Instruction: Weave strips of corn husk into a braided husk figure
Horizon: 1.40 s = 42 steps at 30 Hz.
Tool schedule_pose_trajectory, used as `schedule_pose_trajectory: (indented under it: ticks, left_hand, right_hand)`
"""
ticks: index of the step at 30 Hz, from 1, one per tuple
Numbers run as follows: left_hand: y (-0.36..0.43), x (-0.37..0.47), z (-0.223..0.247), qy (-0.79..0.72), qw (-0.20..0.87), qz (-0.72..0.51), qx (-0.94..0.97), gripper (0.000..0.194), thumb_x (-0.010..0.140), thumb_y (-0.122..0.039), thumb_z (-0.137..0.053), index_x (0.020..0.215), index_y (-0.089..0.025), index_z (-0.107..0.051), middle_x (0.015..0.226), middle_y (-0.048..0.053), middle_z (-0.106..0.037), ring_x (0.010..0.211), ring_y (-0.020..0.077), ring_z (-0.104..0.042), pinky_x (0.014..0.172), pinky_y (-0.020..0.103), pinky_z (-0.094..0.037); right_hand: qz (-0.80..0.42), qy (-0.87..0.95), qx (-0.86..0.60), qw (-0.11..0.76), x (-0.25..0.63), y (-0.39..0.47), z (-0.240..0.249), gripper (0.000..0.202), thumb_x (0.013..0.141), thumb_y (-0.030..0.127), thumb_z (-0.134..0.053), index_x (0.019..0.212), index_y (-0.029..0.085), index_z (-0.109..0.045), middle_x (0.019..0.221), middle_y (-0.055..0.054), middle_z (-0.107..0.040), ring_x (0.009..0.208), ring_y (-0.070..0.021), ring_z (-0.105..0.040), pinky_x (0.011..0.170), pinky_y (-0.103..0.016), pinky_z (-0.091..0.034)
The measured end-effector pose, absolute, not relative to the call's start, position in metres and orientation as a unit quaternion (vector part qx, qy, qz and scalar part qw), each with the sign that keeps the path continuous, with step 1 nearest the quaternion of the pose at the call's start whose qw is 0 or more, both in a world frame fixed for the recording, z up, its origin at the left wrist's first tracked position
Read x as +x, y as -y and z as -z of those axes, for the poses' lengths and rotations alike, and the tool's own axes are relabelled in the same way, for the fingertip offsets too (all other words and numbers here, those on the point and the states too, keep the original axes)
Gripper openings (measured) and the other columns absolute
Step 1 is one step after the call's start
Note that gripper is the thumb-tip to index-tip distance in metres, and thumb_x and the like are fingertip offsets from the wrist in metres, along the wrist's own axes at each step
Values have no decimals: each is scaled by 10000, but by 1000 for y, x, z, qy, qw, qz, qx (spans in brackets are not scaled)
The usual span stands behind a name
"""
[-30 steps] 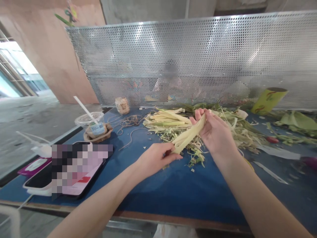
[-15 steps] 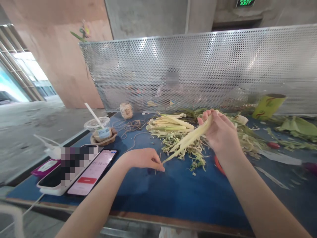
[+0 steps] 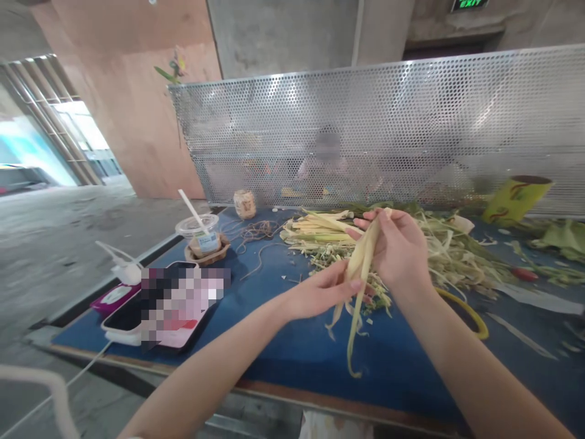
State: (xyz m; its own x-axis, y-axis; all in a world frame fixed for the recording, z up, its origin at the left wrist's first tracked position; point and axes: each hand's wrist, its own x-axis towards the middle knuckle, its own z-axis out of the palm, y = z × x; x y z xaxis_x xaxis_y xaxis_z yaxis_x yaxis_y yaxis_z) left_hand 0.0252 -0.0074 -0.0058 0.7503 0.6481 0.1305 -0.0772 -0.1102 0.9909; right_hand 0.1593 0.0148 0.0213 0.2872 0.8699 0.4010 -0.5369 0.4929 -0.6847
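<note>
My right hand (image 3: 402, 247) pinches the upper end of a pale yellow-green plant stalk (image 3: 365, 253) between thumb and fingers. Lower down, my left hand (image 3: 333, 289) is closed round the same stalk, and loose strips trail below it over the blue table. Just behind my hands lies a stack of similar pale stalks (image 3: 320, 228). Green trimmings (image 3: 326, 259) are heaped in front of that stack, partly covered by my hands. Beside my right wrist, a pile of stringy peelings (image 3: 457, 256) spreads to the right.
A drink cup (image 3: 201, 235) with a straw, a phone (image 3: 183, 329) and a white-edged device (image 3: 132, 305) stand on the left, near twine (image 3: 258, 231). To the right are a yellow ring (image 3: 479, 329), a knife-like blade (image 3: 539, 299) and a yellow tube (image 3: 516, 201). A perforated metal screen (image 3: 365, 134) closes the back.
My left hand has moved up and right from the stalk's thin tip to its middle, near my right hand. The strips now hang downward. The view has turned slightly left.
</note>
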Motion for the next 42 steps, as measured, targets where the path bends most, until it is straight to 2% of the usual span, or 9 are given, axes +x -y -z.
schedule_pose_trajectory:
  ticks: [4, 8, 12, 15, 19, 24, 31, 36, 42]
  left_hand:
    - [13, 28, 17, -241, 654, -233, 678, 388, 768, -509, -480, 902, -145, -482, 731, 22, -565, 698, 121, -555, 654, 266, -426]
    - [17, 31, 21, -246, 682, -218, 654, 440, 694, -558, -531, 827, -143, -471, 687, -12, -521, 609, 83, -507, 612, 245, -403]
    - [23, 40, 25, -246, 709, -211, 627, 516, 601, -528, -635, 911, -147, -478, 710, -30, -480, 610, 65, -477, 602, 227, -398]
    - [26, 45, 30, -247, 701, -204, 637, 527, 643, -460, -644, 1026, -150, -456, 702, -36, -456, 602, 67, -468, 589, 226, -407]
    - [28, 44, 35, -271, 610, -190, 720, 278, 822, -401, -443, 945, -153, -469, 681, -27, -431, 623, 83, -454, 614, 235, -405]
    - [32, 37, 33, -313, 441, -186, 820, 318, 891, -414, -192, 811, -183, -396, 693, -15, -424, 650, 104, -431, 656, 251, -392]
    - [30, 35, 29, -258, 258, -170, 916, 256, 892, -301, -217, 715, -196, -368, 709, 21, -450, 705, 147, -436, 711, 272, -386]
    - [25, 29, 26, -249, 334, -149, 897, 332, 895, -321, -246, 749, -173, -506, 758, 39, -534, 780, 139, -490, 788, 260, -393]
    - [15, 35, 33, -237, 642, -214, 697, 477, 823, -535, -337, 1069, -157, -493, 977, 109, -585, 862, 161, -533, 676, 260, -421]
  right_hand:
    - [-410, 383, -218, 799, 166, -22, -17, 89, 779, 190, -557, 727, 186, -485, 677, 36, -601, 582, -96, -600, 624, -344, -552]
    - [-362, 373, -212, 828, 175, -29, -13, 104, 779, 191, -559, 726, 187, -469, 652, 46, -570, 499, -55, -521, 493, -209, -489]
    - [-347, 374, -210, 834, 177, -31, -12, 143, 781, 198, -559, 697, 185, -444, 633, 48, -545, 457, -41, -466, 416, -158, -387]
    - [-333, 370, -205, 843, 178, -31, -12, 141, 783, 189, -553, 701, 188, -439, 637, 44, -547, 458, -46, -463, 412, -160, -369]
    - [-338, 356, -204, 847, 181, -31, -11, 160, 765, 191, -578, 695, 189, -434, 630, 49, -534, 450, -44, -458, 407, -155, -360]
    - [-397, 296, -200, 845, 188, -32, -12, 178, 772, 131, -556, 652, 167, -430, 610, 55, -517, 435, -15, -424, 395, -117, -348]
    - [-492, 219, -185, 822, 202, -34, -13, 227, 803, 43, -470, 596, 131, -441, 575, 49, -454, 394, 17, -352, 340, -57, -303]
    - [-494, 222, -192, 818, 206, -33, -14, 224, 789, 79, -517, 586, 133, -437, 576, 57, -443, 372, 22, -304, 311, -53, -273]
    - [-480, 263, -207, 811, 191, -29, -12, 202, 730, 157, -616, 612, 147, -452, 558, 66, -462, 379, 14, -304, 324, -63, -248]
